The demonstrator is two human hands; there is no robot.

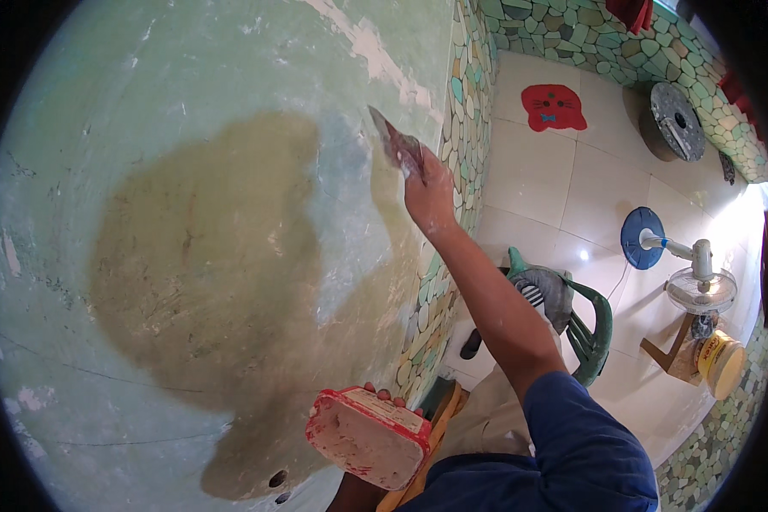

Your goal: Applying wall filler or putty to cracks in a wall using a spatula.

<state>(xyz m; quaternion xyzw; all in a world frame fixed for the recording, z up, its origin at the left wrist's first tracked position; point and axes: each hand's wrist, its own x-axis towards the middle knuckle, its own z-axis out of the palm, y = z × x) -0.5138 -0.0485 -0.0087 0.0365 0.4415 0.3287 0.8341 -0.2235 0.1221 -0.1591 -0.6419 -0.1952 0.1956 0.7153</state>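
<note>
My right hand [431, 192] is closed round a putty knife [397, 147], whose blade points up and left by the green painted wall [230, 77]; whether the blade touches it I cannot tell. Low in the view, my left hand [386, 395] grips a red rectangular tub [369, 437] from its far side, only the fingertips showing over the rim. Pale pinkish putty coats the tub's inside. Above the knife, a streak of similar pale filler [371, 51] runs along the wall. A dark shadow of my head and arm falls across the paint.
Pebble-patterned tiles [469, 111] border the wall. On the tiled floor [533, 183] lie a red cat-face mat [555, 108] and a dark round container [674, 124]. A green plastic chair [590, 337], a standing fan [700, 286] and a yellow bucket [721, 365] are at right. Beneath me is a wooden edge [442, 427].
</note>
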